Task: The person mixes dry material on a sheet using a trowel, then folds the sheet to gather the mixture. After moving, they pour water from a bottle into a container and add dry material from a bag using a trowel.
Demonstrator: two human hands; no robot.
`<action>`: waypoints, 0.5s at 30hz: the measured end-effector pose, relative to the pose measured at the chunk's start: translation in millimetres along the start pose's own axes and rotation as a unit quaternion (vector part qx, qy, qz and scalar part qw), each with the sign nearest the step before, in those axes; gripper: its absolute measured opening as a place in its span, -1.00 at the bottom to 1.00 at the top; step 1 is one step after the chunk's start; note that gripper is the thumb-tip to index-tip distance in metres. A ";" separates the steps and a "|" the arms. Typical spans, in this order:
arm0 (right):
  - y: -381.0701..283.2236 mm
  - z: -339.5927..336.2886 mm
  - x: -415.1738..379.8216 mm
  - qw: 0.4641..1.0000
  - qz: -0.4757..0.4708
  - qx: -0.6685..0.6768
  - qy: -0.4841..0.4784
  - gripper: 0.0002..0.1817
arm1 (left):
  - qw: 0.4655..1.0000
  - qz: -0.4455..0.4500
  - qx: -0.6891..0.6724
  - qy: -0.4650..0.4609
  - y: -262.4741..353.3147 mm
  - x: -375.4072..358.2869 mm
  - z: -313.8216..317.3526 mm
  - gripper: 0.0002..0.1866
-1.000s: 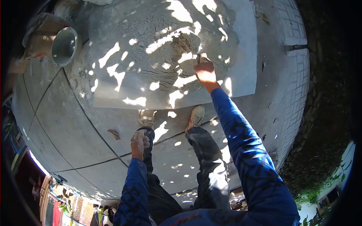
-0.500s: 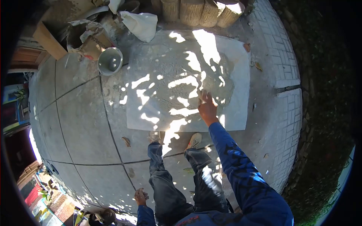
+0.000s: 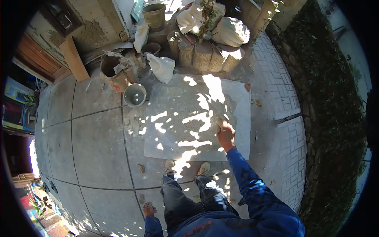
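My right hand (image 3: 226, 135) reaches down over a wide spread of wet grey mortar (image 3: 185, 104), fingers closed and pointing away from me. Its fingertips are right at the mortar's surface, near the right side; I cannot tell what, if anything, they grip. The mortar lies thin and uneven on a pale sheet (image 3: 243, 136) that covers the paving, with bright sun patches across it. Low beside my left leg hangs my left hand (image 3: 149, 209), its fingers curled in and away from the sheet. Both my shoes stand at the sheet's near edge.
A grey bucket (image 3: 127, 98) stands left of the sheet, by a torn paper bag (image 3: 118, 81). Behind are a white sack (image 3: 162, 69), log-like planters (image 3: 203, 57), stuffed sacks (image 3: 231, 31) and a tall pot (image 3: 154, 17). A plank (image 3: 74, 59) leans against the wall.
My view has tilted up, showing more of the wall, pot and sacks at the back. My right hand has shifted slightly rightward over the mortar. My left hand stays low.
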State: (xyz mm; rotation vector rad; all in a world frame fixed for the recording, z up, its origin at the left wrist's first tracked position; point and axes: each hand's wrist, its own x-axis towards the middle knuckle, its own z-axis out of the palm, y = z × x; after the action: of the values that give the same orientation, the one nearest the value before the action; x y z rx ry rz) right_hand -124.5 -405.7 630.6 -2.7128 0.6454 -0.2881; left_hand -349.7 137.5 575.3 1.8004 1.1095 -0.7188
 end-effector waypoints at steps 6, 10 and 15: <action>-45.3 -50.3 -17.1 0.998 -0.002 -0.014 0.058 -0.45 | 0.995 0.069 0.053 -0.052 53.4 53.6 -13.3 -0.69; -70.4 -56.3 -41.0 0.997 0.070 0.017 0.031 -0.53 | 0.987 0.109 0.083 -0.082 86.7 94.3 -54.7 -0.70; -83.1 -67.0 -87.2 0.965 0.240 0.109 -0.003 -0.55 | 0.987 0.120 0.014 -0.109 121.2 141.6 -109.2 -0.66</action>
State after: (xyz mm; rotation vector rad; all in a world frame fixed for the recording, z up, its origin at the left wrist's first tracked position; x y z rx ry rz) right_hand -185.8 -313.7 712.8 -2.2592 1.1628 -0.2123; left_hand -176.1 264.4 555.1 1.7918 0.7278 -0.7671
